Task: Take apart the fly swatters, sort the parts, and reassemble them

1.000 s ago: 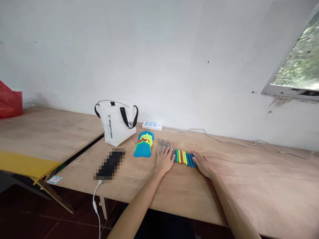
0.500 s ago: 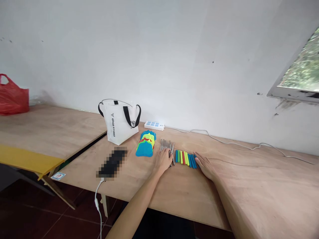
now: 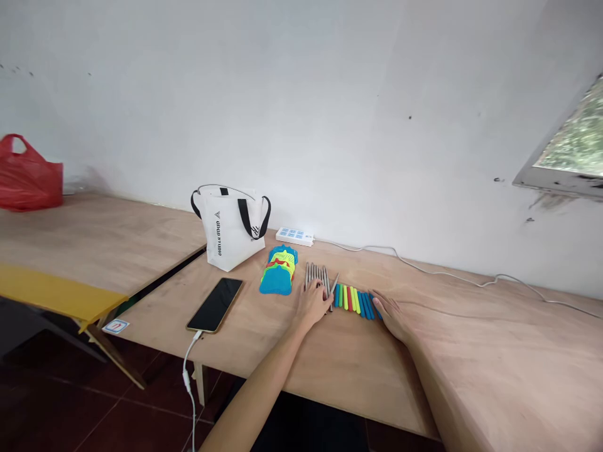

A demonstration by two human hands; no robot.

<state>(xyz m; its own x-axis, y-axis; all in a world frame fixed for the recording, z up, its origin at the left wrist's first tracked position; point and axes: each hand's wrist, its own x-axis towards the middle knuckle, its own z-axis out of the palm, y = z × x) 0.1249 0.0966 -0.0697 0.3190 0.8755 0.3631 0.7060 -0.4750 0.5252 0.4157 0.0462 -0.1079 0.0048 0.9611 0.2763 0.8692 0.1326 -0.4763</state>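
Note:
My left hand (image 3: 312,305) lies over a row of slim metal rods (image 3: 316,273), palm down. Its thumb and forefinger close on one rod (image 3: 335,282) at the right end, which leans away from the others; the lower ends are partly hidden. To the right, several coloured sticks (image 3: 353,300) in blue, green, yellow and red lie side by side. My right hand (image 3: 390,316) rests flat at their right end, fingers stretched out and touching the last blue one. Left of the rods sits an overlapping stack of mesh fly swatter heads (image 3: 276,280).
A white tote bag (image 3: 230,238) stands at the back left, beside a power strip (image 3: 294,236) whose cable runs along the wall. A phone (image 3: 215,305) on a charging cable lies near the front edge. A red plastic bag (image 3: 31,179) is on the neighbouring table.
The leaning metal rod has shifted right, away from the row, with my left thumb and forefinger. My right hand stays by the sticks. The view has turned slightly.

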